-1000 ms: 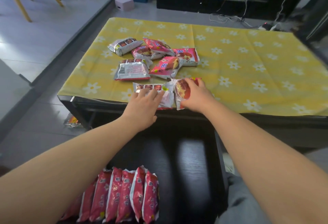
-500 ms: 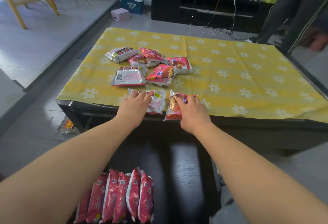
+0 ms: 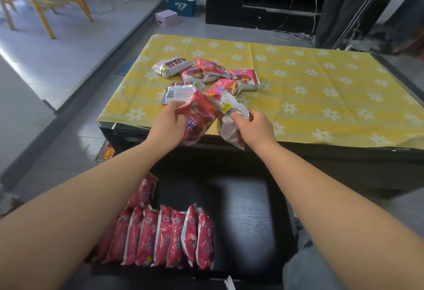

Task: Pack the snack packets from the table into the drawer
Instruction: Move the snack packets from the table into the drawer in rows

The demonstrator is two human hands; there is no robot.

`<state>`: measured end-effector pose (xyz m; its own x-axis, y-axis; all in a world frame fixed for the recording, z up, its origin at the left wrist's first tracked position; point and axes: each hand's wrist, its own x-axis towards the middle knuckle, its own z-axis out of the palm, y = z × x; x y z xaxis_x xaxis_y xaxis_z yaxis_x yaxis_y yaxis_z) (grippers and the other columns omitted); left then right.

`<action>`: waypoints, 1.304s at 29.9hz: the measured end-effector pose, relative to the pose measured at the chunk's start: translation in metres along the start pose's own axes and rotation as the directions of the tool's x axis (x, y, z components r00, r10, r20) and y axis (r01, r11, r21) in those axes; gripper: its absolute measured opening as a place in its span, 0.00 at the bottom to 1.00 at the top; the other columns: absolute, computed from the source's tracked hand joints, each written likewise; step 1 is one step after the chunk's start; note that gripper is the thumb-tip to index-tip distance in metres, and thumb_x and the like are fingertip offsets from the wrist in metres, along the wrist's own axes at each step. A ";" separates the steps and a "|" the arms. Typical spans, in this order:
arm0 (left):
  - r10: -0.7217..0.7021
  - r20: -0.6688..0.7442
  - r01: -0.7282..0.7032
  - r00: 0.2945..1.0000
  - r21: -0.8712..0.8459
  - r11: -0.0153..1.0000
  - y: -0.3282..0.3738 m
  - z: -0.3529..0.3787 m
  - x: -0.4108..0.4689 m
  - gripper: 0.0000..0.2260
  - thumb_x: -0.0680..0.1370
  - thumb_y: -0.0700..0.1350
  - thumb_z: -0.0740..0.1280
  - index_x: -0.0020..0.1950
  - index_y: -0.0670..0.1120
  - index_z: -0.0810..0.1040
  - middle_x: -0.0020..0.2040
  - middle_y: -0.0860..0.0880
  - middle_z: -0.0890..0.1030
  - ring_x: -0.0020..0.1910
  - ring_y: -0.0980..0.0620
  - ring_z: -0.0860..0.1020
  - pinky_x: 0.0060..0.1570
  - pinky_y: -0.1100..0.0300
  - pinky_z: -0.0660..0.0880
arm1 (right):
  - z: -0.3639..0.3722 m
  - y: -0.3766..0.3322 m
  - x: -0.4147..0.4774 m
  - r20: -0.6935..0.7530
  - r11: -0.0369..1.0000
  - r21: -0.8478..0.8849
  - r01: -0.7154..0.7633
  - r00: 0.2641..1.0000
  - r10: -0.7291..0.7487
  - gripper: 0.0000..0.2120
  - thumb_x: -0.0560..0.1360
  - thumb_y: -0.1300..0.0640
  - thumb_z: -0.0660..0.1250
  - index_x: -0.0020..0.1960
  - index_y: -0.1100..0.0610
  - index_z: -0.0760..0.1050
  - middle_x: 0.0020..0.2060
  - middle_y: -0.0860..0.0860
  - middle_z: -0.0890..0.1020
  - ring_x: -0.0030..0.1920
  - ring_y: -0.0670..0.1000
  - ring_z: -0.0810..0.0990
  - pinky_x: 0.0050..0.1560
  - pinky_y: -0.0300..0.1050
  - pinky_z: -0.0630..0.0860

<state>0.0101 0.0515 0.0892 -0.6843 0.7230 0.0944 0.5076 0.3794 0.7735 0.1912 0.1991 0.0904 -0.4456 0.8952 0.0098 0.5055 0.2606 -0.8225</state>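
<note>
Two snack packets are held up over the near edge of the table point(image 3: 321, 97), one in each hand. The left hand point(image 3: 166, 126) has its fingers point(image 3: 175, 106) curled around a red packet point(image 3: 197, 120) that faces the camera and tilts with its top toward 12 o'clock. At 3 o'clock of it, touching along one edge, is a second packet point(image 3: 231, 124) showing its pale back side; the right hand point(image 3: 257, 129) grips it from the 3 o'clock side, its fingers point(image 3: 238, 118) closed over the wrapper.

At 12 o'clock of the held pair, five more packets point(image 3: 206, 76) lie loose on the yellow flowered tablecloth point(image 3: 344, 78), overlapping one another in a small heap; two of them show silver backs, the rest red fronts.

At 6 o'clock, below the forearms, the dark drawer point(image 3: 247, 209) stands pulled out. A row of red packets point(image 3: 165, 237) stands on edge in its left part, packed side by side, with another packet partly visible behind the row toward 11 o'clock. The right part of the drawer shows bare dark wood.

On the floor at 9 o'clock of the table's near corner, one wrapper point(image 3: 106, 152) lies under the table edge. Farther off at 12 o'clock are a pink box point(image 3: 166, 18) and a black cabinet point(image 3: 263, 7).
</note>
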 end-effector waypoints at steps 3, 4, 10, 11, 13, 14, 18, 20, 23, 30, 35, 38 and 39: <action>-0.110 0.012 0.111 0.994 -0.110 0.988 -0.016 -0.011 -0.016 0.19 0.82 0.42 0.56 0.72 0.51 0.73 0.51 0.53 0.81 0.44 0.59 0.79 0.37 0.64 0.72 | 0.015 -0.004 -0.014 0.051 0.986 0.138 -0.091 0.995 0.085 0.15 0.73 0.37 0.70 0.40 0.49 0.79 0.39 0.44 0.84 0.43 0.48 0.84 0.42 0.46 0.79; -0.167 0.013 0.167 0.986 -0.158 0.973 -0.020 -0.011 -0.019 0.19 0.82 0.43 0.56 0.72 0.50 0.73 0.53 0.50 0.82 0.47 0.55 0.81 0.41 0.60 0.76 | 0.019 -0.003 -0.016 0.057 0.979 0.174 -0.109 0.993 0.101 0.17 0.72 0.37 0.70 0.41 0.51 0.80 0.40 0.47 0.86 0.44 0.51 0.85 0.46 0.49 0.80; -0.323 0.152 0.356 0.934 -0.335 0.873 -0.038 -0.005 -0.055 0.13 0.82 0.43 0.57 0.65 0.54 0.72 0.57 0.45 0.82 0.48 0.47 0.85 0.36 0.54 0.85 | 0.054 -0.007 -0.045 0.304 0.857 0.345 -0.382 0.910 0.283 0.27 0.68 0.32 0.70 0.55 0.51 0.72 0.53 0.51 0.81 0.54 0.54 0.81 0.62 0.54 0.78; -0.309 0.178 0.350 0.934 -0.302 0.887 -0.040 -0.002 -0.060 0.13 0.82 0.44 0.59 0.66 0.53 0.71 0.56 0.46 0.82 0.48 0.47 0.86 0.38 0.51 0.86 | 0.060 -0.010 -0.051 0.343 0.829 0.357 -0.429 0.886 0.311 0.32 0.65 0.30 0.70 0.58 0.52 0.71 0.55 0.52 0.81 0.55 0.55 0.82 0.64 0.55 0.78; -0.294 0.221 0.344 0.930 -0.240 0.908 -0.044 0.003 -0.070 0.14 0.82 0.45 0.60 0.68 0.51 0.70 0.55 0.48 0.82 0.46 0.48 0.86 0.40 0.50 0.86 | 0.072 -0.015 -0.064 0.401 0.806 0.356 -0.473 0.856 0.326 0.42 0.60 0.25 0.68 0.63 0.53 0.68 0.58 0.54 0.81 0.57 0.57 0.82 0.65 0.58 0.78; -0.300 0.243 0.357 0.922 -0.236 0.904 -0.047 0.005 -0.073 0.15 0.81 0.45 0.61 0.68 0.50 0.70 0.55 0.48 0.82 0.45 0.49 0.87 0.40 0.50 0.86 | 0.077 -0.016 -0.069 0.420 0.812 0.341 -0.473 0.850 0.319 0.45 0.59 0.23 0.67 0.64 0.52 0.66 0.59 0.54 0.81 0.58 0.57 0.82 0.65 0.59 0.77; -0.370 0.332 0.472 0.868 -0.318 0.822 -0.059 0.004 -0.083 0.15 0.81 0.44 0.63 0.67 0.49 0.66 0.55 0.42 0.83 0.44 0.47 0.88 0.41 0.46 0.86 | 0.092 -0.011 -0.085 0.498 0.867 0.259 -0.427 0.828 0.259 0.35 0.73 0.26 0.62 0.68 0.50 0.62 0.63 0.54 0.78 0.58 0.55 0.81 0.59 0.58 0.80; -0.397 0.367 0.518 0.841 -0.334 0.788 -0.066 0.002 -0.085 0.20 0.80 0.42 0.65 0.68 0.52 0.63 0.55 0.40 0.83 0.43 0.47 0.88 0.41 0.45 0.86 | 0.098 -0.011 -0.091 0.557 0.898 0.207 -0.388 0.801 0.218 0.32 0.79 0.30 0.57 0.76 0.46 0.59 0.63 0.51 0.77 0.53 0.51 0.81 0.46 0.52 0.80; -0.443 0.399 0.563 0.803 -0.266 0.782 -0.079 0.002 -0.085 0.35 0.76 0.42 0.71 0.75 0.60 0.56 0.60 0.43 0.79 0.51 0.42 0.86 0.44 0.43 0.86 | 0.110 -0.008 -0.098 0.608 0.952 0.142 -0.270 0.783 0.131 0.24 0.85 0.40 0.52 0.80 0.43 0.60 0.62 0.48 0.77 0.51 0.46 0.78 0.43 0.49 0.76; -0.477 0.453 0.575 0.754 -0.101 0.812 -0.098 0.010 -0.082 0.34 0.73 0.52 0.72 0.77 0.54 0.63 0.63 0.42 0.80 0.58 0.42 0.83 0.57 0.40 0.82 | 0.143 0.013 -0.097 0.598 0.989 -0.003 -0.149 0.792 0.121 0.34 0.78 0.50 0.72 0.78 0.51 0.59 0.64 0.51 0.77 0.57 0.47 0.79 0.60 0.49 0.80; -0.499 0.441 0.521 0.746 0.081 0.850 -0.116 0.016 -0.075 0.28 0.80 0.46 0.66 0.79 0.45 0.63 0.61 0.43 0.80 0.55 0.45 0.81 0.59 0.47 0.79 | 0.163 0.032 -0.088 0.705 0.970 -0.020 -0.241 0.685 0.185 0.43 0.76 0.58 0.73 0.82 0.49 0.51 0.51 0.40 0.73 0.50 0.44 0.78 0.49 0.39 0.77; -0.447 0.425 0.396 0.787 0.208 0.894 -0.118 0.018 -0.076 0.28 0.82 0.48 0.64 0.80 0.46 0.61 0.63 0.44 0.79 0.51 0.51 0.75 0.52 0.55 0.72 | 0.169 0.040 -0.086 0.698 0.965 -0.027 -0.260 0.686 0.204 0.41 0.76 0.59 0.72 0.82 0.48 0.55 0.50 0.38 0.74 0.49 0.42 0.77 0.45 0.36 0.73; -0.422 0.417 0.353 0.805 0.236 0.906 -0.119 0.019 -0.076 0.25 0.82 0.48 0.65 0.79 0.46 0.64 0.62 0.44 0.80 0.51 0.51 0.75 0.52 0.55 0.72 | 0.173 0.043 -0.084 0.703 0.965 -0.033 -0.261 0.680 0.208 0.40 0.76 0.59 0.72 0.82 0.48 0.55 0.50 0.37 0.74 0.48 0.41 0.77 0.43 0.35 0.72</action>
<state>0.0110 -0.0376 -0.0217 -0.5464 0.6627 -0.5121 0.3416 0.7347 0.5861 0.1229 0.0724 -0.0442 -0.7172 0.4091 -0.5641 0.6284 0.0299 -0.7773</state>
